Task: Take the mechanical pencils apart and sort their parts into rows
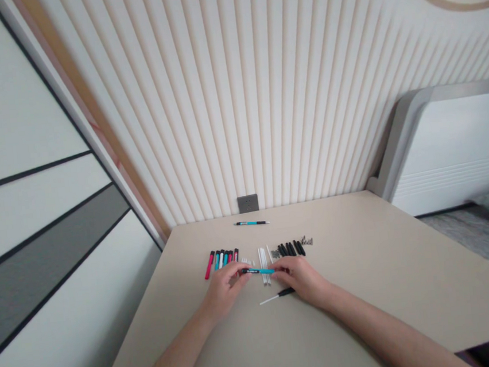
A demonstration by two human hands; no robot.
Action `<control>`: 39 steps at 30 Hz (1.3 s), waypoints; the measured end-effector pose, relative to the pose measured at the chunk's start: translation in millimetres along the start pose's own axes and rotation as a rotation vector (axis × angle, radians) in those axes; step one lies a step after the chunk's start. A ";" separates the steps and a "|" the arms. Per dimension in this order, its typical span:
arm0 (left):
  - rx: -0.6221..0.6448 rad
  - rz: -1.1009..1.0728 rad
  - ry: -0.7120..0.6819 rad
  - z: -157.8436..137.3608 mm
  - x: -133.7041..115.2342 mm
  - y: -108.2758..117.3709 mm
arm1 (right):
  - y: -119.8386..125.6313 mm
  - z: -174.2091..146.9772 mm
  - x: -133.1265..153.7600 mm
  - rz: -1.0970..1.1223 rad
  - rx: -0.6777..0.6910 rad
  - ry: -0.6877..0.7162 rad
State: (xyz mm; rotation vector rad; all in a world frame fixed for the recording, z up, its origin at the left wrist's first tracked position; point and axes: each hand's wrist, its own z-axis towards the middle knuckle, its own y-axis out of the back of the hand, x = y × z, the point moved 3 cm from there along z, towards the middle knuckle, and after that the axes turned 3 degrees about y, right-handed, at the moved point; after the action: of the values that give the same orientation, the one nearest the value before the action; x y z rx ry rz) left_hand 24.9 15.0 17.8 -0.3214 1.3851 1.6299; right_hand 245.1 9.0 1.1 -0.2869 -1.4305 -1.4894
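Note:
A blue pen barrel (259, 271) with a black end lies crosswise between my two hands, above the table. My left hand (222, 288) pinches its black left end. At the blue right end are the closed fingertips of my right hand (303, 277); whatever else they hold is hidden. Just below my right hand, a black pen grip (286, 291) with a thin white refill (269, 300) sticking out points left; the hand partly covers it. Behind the held barrel lie several white refills (263, 255), side by side.
Several pink, blue and white barrels (210, 265) lie behind my left hand, near small white pieces (245, 260). Black grips (292, 249), small springs (275, 254) and metal tips (306, 240) lie at right. A whole pen (252, 223) rests near the wall socket (247, 203).

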 end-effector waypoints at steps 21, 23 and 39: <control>-0.572 -0.214 0.296 7.1 51.4 74.3 | 8.0 -1.2 -2.3 -0.069 -0.024 0.113; -0.576 -0.047 0.302 5.9 58.2 86.7 | 8.6 -2.3 -4.4 -0.076 -0.024 0.112; -0.220 0.482 0.279 6.8 100.1 82.6 | -7.0 47.2 11.8 -0.745 0.139 -0.001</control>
State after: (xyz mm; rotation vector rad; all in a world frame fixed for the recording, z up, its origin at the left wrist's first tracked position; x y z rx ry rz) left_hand -89.0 75.3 1.3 -0.3730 1.5769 2.2097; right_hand 213.1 42.0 18.4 0.3786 -1.7296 -1.9483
